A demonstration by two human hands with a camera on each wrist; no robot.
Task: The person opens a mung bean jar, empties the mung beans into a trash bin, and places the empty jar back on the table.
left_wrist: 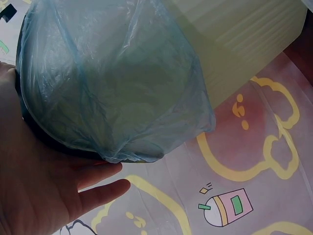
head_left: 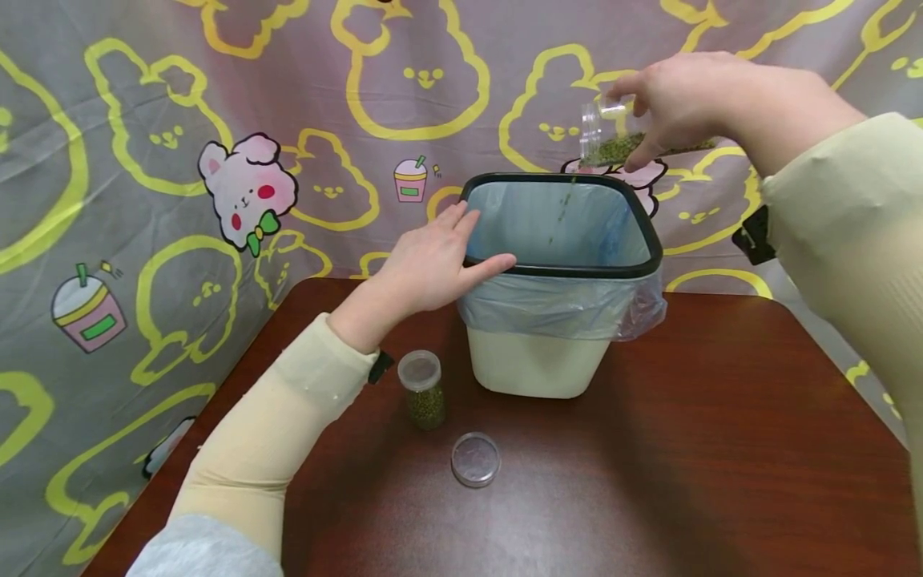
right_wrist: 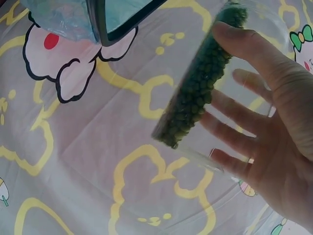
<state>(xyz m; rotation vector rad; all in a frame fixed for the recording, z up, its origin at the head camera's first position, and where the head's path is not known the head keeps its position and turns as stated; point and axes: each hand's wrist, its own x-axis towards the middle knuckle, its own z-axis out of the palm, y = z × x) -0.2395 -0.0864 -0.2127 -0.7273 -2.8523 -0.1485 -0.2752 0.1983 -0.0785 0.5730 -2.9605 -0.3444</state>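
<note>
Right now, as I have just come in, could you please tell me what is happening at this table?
A person's right hand holds a clear jar tipped nearly on its side, and small green beans are falling from it into a bin lined with a bluish bag. The left hand rests against the bin's dark rim. A second jar of beans stands upright on the table, near a loose lid.

Your right hand [right_wrist: 279, 139] grips a clear, cylindrical, see-through jar [right_wrist: 193, 157], thumb on the near side, fingers showing behind its wall. Small round green beans [right_wrist: 195, 93] lie in a long band along the jar's side away from your palm. Past the jar, apart from your fingers, is a black rim [right_wrist: 101, 24] with translucent pale-blue plastic film [right_wrist: 63, 19]. Behind your hand hangs grey cloth printed with yellow outlines [right_wrist: 93, 147].
</note>
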